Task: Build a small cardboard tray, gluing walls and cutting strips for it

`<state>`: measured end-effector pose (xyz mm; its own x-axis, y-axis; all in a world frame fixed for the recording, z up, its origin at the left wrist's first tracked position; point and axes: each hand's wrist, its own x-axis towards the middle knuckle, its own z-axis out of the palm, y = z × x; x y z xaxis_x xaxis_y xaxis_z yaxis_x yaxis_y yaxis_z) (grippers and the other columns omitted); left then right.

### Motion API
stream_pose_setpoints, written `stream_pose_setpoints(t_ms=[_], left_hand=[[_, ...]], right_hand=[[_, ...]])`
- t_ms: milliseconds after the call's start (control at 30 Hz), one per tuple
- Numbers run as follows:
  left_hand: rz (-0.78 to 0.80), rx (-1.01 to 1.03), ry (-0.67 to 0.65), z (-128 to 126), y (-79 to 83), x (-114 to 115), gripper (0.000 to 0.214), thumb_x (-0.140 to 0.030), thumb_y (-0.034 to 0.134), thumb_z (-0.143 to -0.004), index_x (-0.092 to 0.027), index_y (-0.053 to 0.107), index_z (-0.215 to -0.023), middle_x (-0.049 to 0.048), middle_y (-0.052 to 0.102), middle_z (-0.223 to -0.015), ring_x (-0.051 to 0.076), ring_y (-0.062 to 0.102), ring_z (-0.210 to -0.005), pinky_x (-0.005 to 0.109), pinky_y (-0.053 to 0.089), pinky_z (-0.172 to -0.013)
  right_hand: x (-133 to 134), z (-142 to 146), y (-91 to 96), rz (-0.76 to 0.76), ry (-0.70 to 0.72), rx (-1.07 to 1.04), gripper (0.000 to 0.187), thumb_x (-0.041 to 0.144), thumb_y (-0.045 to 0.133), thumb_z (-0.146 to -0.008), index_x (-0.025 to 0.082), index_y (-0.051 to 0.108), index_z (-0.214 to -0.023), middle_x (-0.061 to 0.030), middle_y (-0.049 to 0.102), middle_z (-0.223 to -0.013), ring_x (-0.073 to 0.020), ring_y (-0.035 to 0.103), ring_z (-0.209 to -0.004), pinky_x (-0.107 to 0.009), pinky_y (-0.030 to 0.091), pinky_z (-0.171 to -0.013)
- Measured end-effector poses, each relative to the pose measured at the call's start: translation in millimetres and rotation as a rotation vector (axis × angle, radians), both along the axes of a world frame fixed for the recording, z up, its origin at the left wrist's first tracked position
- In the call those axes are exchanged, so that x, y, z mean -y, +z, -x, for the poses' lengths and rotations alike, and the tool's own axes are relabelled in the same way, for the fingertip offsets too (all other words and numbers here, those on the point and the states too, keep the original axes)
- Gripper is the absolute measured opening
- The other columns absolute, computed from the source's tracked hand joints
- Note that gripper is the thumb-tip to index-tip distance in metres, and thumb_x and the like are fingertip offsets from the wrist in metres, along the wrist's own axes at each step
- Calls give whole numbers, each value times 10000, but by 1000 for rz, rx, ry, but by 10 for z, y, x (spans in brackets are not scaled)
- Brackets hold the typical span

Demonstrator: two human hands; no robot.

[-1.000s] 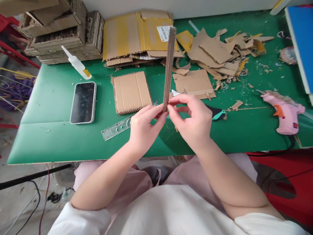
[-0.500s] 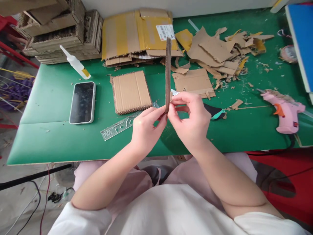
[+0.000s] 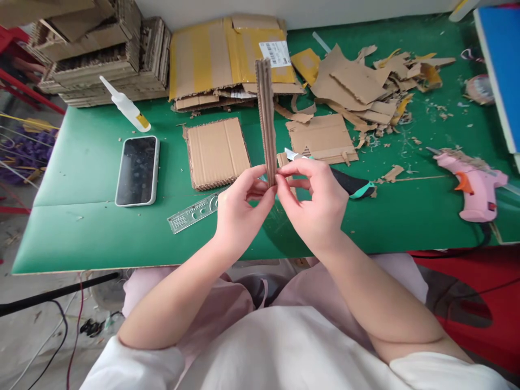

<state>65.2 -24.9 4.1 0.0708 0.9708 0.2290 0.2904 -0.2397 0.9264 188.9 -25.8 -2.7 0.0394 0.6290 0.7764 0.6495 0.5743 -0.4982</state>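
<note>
A narrow corrugated cardboard strip point(image 3: 266, 119) stands nearly upright over the table, its ribbed face showing. My left hand point(image 3: 241, 208) pinches its lower end between thumb and fingers. On the other side, my right hand point(image 3: 314, 203) grips the same end, thumb and forefinger pressed together at the strip's edge. Behind my right hand lies a utility knife point(image 3: 353, 184) with a black and teal handle, its blade pointing left. A clear plastic ruler point(image 3: 193, 214) is partly hidden by my left hand. Beyond it rests a square stack of cardboard point(image 3: 219, 151).
A phone point(image 3: 137, 170) and a white glue bottle point(image 3: 128, 111) lie at left. Cardboard stacks point(image 3: 97, 65) and a taped flattened box point(image 3: 207, 54) fill the back. Torn scraps point(image 3: 357, 81) spread at the back right. A pink glue gun point(image 3: 471, 184) lies at right.
The strip has turned and its top has swung left, so more of its ribbed face shows. Both hands have shifted slightly left with it and still grip its lower end.
</note>
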Motion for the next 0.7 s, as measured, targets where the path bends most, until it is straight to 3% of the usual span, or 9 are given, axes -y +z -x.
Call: stream_pose_setpoints(t_ms=[233, 367, 533, 700], left_hand=[[-418, -418, 95, 12, -83, 38, 264, -151, 545, -834, -212, 676, -1055, -28, 684, -706, 77, 614, -614, 158, 463, -587], [-621, -517, 130, 9, -138, 30, 259, -144, 517, -866, -167, 687, -1061, -16, 663, -651, 71, 552, -564, 161, 426, -565], [-629, -550, 121, 4, -136, 31, 286, -109, 502, -855, -175, 687, -1062, -16, 686, -696, 66, 558, -582, 149, 431, -585], [-490, -521, 112, 12, -100, 37, 243, -166, 547, -844, -199, 705, -1025, -30, 662, -636, 65, 563, -545, 149, 416, -527]], right_hand=[[49, 17, -1, -28, -61, 76, 303, 51, 592, -805, 239, 526, -1033, 11, 675, -885, -117, 660, -757, -225, 595, -689], [70, 36, 13, -24, -98, 91, 293, 42, 582, -800, 238, 525, -1010, 21, 653, -812, -118, 649, -709, -221, 587, -657], [69, 47, 9, 28, -105, 75, 290, 33, 567, -790, 240, 515, -987, 27, 634, -789, -119, 641, -698, -225, 579, -625], [54, 35, 6, 59, -72, 22, 327, 11, 547, -773, 247, 495, -993, 33, 631, -840, -114, 644, -733, -231, 582, -636]])
